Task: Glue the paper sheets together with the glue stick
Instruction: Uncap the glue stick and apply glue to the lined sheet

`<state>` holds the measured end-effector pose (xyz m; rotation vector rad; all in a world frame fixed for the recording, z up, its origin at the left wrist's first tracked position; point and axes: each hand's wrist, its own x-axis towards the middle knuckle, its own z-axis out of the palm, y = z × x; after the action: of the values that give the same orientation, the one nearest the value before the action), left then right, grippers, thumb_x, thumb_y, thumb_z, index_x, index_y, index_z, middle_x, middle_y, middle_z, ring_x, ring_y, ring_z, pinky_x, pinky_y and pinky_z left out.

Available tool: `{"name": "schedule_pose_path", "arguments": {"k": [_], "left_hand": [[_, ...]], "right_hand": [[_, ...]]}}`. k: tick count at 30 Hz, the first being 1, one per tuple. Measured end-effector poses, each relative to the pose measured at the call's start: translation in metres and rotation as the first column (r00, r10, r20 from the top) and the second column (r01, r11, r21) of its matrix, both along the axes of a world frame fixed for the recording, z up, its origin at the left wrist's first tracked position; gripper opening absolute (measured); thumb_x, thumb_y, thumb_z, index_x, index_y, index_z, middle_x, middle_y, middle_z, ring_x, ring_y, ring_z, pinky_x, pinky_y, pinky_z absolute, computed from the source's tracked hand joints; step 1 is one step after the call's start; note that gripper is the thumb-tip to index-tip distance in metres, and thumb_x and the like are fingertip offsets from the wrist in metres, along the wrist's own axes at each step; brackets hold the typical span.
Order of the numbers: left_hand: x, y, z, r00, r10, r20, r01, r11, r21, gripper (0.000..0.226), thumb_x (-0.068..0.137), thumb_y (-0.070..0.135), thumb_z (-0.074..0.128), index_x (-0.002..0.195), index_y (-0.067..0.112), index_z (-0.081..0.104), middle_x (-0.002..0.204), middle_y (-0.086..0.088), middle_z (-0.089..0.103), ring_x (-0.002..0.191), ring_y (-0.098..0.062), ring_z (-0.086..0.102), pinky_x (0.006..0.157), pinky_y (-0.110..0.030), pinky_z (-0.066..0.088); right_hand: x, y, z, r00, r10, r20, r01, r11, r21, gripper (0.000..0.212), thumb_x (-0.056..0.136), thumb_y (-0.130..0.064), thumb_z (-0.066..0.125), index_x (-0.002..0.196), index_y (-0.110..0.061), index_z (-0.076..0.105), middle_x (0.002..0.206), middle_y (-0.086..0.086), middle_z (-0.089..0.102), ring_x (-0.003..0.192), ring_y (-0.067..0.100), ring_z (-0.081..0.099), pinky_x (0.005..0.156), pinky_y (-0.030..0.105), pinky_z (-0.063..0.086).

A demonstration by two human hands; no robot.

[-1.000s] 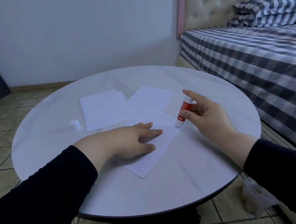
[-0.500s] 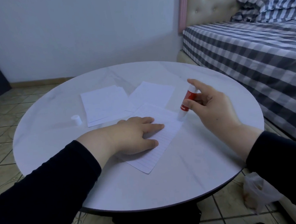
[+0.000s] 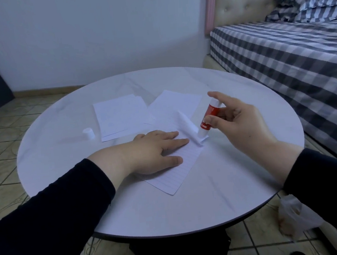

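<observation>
Head view: sheet (image 3: 173, 168) edge curled beside glue stick (image 3: 209, 117).

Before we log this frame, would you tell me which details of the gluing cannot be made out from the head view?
- Glue stick tip: hidden behind the lifted, curled edge of the lined sheet, so contact is unclear.
- Its label: too small and blurred to read.
- Paper under the left hand: covered.
- Right hand palm side: faces away.
- Stacked sheets: count unclear; only edges show.

The table's (image 3: 191, 207) near edge and right edge are left bare. The middle is blocked by sheets (image 3: 121, 116); a cap (image 3: 88, 133) is stood toward the left edge.
</observation>
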<state>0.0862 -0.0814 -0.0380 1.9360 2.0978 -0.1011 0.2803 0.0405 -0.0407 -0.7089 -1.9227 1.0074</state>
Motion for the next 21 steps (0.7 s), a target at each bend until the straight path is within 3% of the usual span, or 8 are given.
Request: {"name": "schedule_pose_path", "arguments": {"k": [4, 10, 13, 17, 21], "left_hand": [[-0.002, 0.001, 0.0, 1.0, 0.001, -0.003, -0.001, 1.0, 0.004, 0.055, 0.095, 0.061, 0.036, 0.145, 0.058, 0.014, 0.159, 0.025, 0.002, 0.147, -0.005, -0.003, 0.119, -0.041, 0.003], [-0.002, -0.002, -0.004, 1.0, -0.003, 0.022, 0.002, 0.999, 0.033, 0.053, 0.095, 0.061, 0.036, 0.143, 0.061, 0.013, 0.158, 0.027, 0.004, 0.146, -0.004, -0.002, 0.119, -0.039, 0.001], [0.0, -0.002, -0.003, 1.0, 0.013, 0.01, -0.013, 0.999, 0.04, 0.054, 0.095, 0.06, 0.037, 0.143, 0.06, 0.014, 0.159, 0.025, 0.006, 0.146, -0.006, 0.0, 0.118, -0.039, 0.001], [0.004, -0.002, -0.003, 1.0, 0.014, -0.016, -0.013, 0.999, 0.047, 0.054, 0.095, 0.06, 0.036, 0.145, 0.057, 0.016, 0.159, 0.022, 0.007, 0.147, -0.009, 0.001, 0.117, -0.04, 0.003], [0.002, -0.003, -0.004, 1.0, 0.01, -0.003, -0.01, 0.999, 0.052, 0.054, 0.095, 0.061, 0.036, 0.145, 0.057, 0.016, 0.159, 0.023, 0.008, 0.146, -0.007, 0.002, 0.118, -0.04, 0.004]], "right_hand": [[-0.003, -0.005, 0.0, 1.0, 0.016, 0.013, -0.016, 0.999, 0.042, 0.052, 0.084, -0.009, 0.072, 0.126, -0.038, 0.058, 0.096, -0.003, 0.073, 0.09, 0.009, 0.07, 0.092, 0.024, 0.052], [0.002, 0.003, 0.014, 0.98, -0.189, -0.059, 0.195, 0.974, 0.119, 0.051, 0.088, -0.015, 0.068, 0.132, -0.036, 0.054, 0.092, -0.01, 0.073, 0.087, -0.002, 0.067, 0.095, 0.02, 0.048], [0.001, -0.002, 0.018, 0.994, -0.063, -0.095, 0.069, 0.996, 0.06, 0.052, 0.086, -0.01, 0.071, 0.129, -0.033, 0.056, 0.091, -0.003, 0.074, 0.086, 0.003, 0.07, 0.089, 0.016, 0.049], [-0.005, -0.009, 0.001, 0.996, 0.033, 0.079, -0.037, 0.998, 0.045, 0.051, 0.084, -0.009, 0.072, 0.126, -0.034, 0.058, 0.09, -0.004, 0.074, 0.076, -0.002, 0.066, 0.075, 0.006, 0.044], [-0.004, -0.002, -0.003, 0.991, -0.027, 0.134, 0.018, 0.997, 0.072, 0.05, 0.086, -0.013, 0.071, 0.127, -0.037, 0.057, 0.089, -0.004, 0.072, 0.077, -0.002, 0.064, 0.078, 0.004, 0.042]]}}
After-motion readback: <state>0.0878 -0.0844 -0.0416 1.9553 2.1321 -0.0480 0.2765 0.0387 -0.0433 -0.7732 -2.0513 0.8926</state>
